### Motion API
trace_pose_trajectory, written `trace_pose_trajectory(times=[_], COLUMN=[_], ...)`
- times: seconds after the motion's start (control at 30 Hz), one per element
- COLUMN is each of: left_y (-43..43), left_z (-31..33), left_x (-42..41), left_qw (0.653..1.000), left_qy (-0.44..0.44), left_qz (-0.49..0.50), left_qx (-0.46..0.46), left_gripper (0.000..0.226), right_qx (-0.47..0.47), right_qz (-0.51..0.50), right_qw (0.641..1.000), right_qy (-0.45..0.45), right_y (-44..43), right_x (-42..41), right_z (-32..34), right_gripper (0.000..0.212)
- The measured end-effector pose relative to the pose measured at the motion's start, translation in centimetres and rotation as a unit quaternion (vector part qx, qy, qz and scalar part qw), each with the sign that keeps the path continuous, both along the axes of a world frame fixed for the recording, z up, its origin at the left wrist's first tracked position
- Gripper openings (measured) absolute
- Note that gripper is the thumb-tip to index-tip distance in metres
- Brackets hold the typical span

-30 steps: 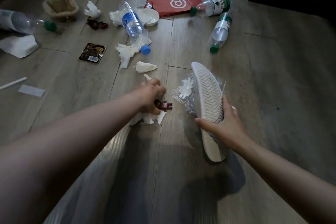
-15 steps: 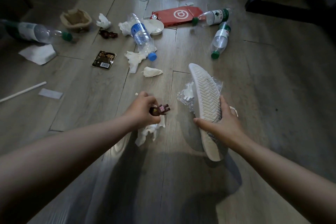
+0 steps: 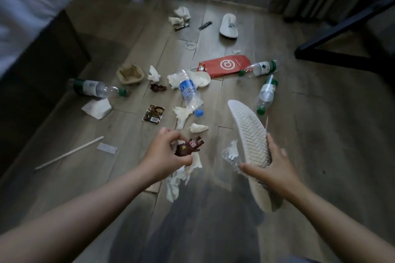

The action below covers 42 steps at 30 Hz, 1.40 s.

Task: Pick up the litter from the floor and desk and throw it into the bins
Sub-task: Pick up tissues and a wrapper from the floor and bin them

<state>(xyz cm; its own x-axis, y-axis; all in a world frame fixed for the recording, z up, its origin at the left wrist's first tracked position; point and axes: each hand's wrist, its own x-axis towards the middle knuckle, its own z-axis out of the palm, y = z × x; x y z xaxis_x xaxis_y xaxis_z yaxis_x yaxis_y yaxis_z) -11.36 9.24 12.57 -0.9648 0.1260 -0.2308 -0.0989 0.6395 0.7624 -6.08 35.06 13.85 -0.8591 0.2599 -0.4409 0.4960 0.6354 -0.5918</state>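
While the left hand [image 3: 164, 156] curls its fingers round a dark brown crumpled wrapper [image 3: 188, 147] with a small red label, a white crumpled tissue [image 3: 177, 179] trails below the same hand, both lifted above the grey wooden floor [image 3: 320, 134]. The right hand [image 3: 269, 166] grips a white slipper with a zigzag-patterned sole [image 3: 250, 134] round its middle, sole facing the camera and toe pointing away. A clear crinkled plastic bag [image 3: 229, 156] is pressed against the slipper's left edge, by the thumb.

More litter lies on the floor beyond the hands. A clear plastic bottle with a blue label and blue cap [image 3: 189, 94] rests among white tissue scraps, with a small dark snack packet [image 3: 153, 113] to its left. Three clear bottles with green caps lie about: one at the far left [image 3: 96, 88] and two at the right [image 3: 266, 94], near a flat red paper bag with a white circle logo [image 3: 226, 65]. A brown moulded paper bowl [image 3: 130, 73] sits just right of the left bottle, and a folded white napkin [image 3: 97, 107] lies below that bottle. A thin white straw [image 3: 69, 152] lies slanted at the left. A second white slipper [image 3: 229, 25] lies far back, upper side up.
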Motion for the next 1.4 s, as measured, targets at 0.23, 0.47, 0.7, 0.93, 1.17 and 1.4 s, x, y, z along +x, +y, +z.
trace_pose_trajectory(times=[0.23,0.47,0.7,0.93,1.17,1.4], left_y=[0.0,2.3,6.4,9.5,9.2,9.5], left_z=[18.2,41.2,64.5,78.2,84.2,86.2], left_x=[0.2,3.4,8.3,11.4,14.7,21.1], left_qw=[0.991,0.979,0.978,0.98,0.966,0.931], left_qy=[-0.035,0.002,0.028,0.108,0.149,0.15], left_qz=[0.124,0.191,0.174,0.087,-0.049,-0.238], left_qx=[0.04,0.077,0.109,0.141,0.206,0.234], left_gripper=[0.028,0.025,0.028,0.028,0.029,0.028], right_qx=[-0.061,-0.142,-0.19,-0.187,-0.147,-0.082], right_qz=[-0.058,-0.129,-0.159,-0.164,-0.235,-0.428], right_qw=[0.996,0.981,0.964,0.947,0.904,0.84], right_qy=[-0.015,0.036,0.098,0.206,0.325,0.323], right_y=[-2.1,-1.6,0.9,3.0,0.4,-5.0], right_x=[0.4,3.8,8.3,13.1,21.3,34.2], right_z=[18.6,40.0,62.7,76.3,83.3,84.2], right_gripper=[0.114,0.107,0.119,0.109,0.084,0.098])
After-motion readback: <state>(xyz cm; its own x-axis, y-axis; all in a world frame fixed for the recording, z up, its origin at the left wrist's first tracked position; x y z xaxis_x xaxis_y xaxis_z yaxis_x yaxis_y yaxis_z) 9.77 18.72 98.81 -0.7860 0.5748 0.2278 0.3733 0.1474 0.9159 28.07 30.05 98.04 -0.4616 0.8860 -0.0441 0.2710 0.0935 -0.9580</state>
